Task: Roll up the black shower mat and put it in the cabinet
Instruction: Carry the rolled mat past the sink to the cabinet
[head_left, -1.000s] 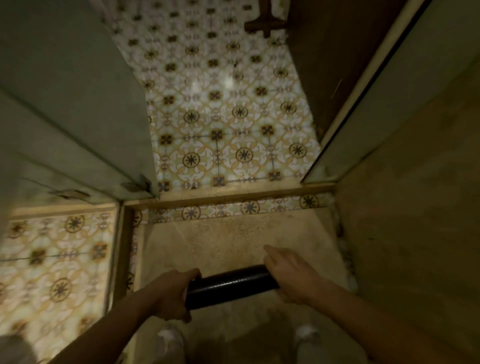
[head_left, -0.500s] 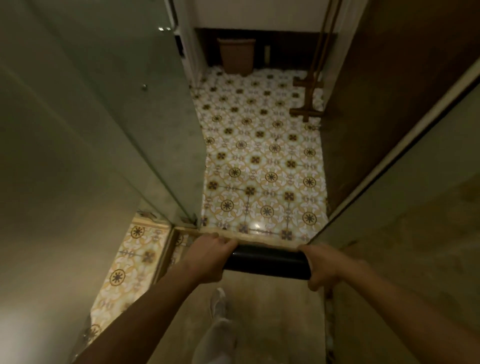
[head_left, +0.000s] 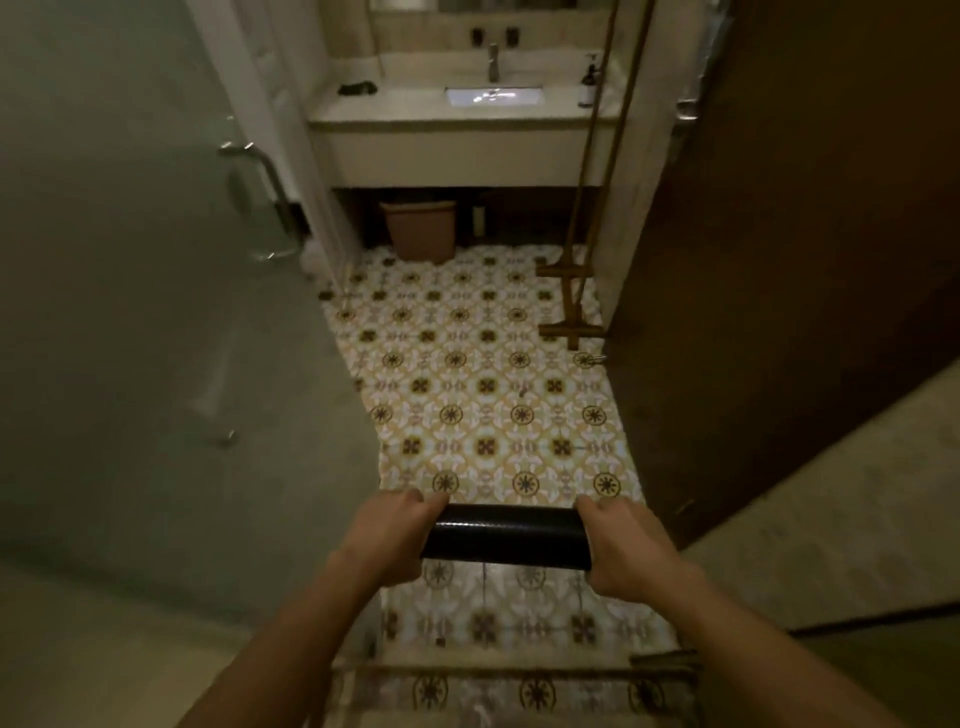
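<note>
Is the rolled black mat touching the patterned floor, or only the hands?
Apart from the floor. The head view shows the rolled mat held up level, left hand and right hand each gripping an end, tiles visible beneath.

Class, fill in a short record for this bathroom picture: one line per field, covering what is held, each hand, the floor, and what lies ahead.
held item: rolled black shower mat, a tight tube, level, held crosswise
left hand: left hand gripping the tube's left end
right hand: right hand gripping the right end
floor: yellow and white patterned tile floor
ahead: pale vanity with sink; terracotta-coloured bin beneath it
left side: frosted glass door
task stage: mat rolled, not yet stowed
</note>
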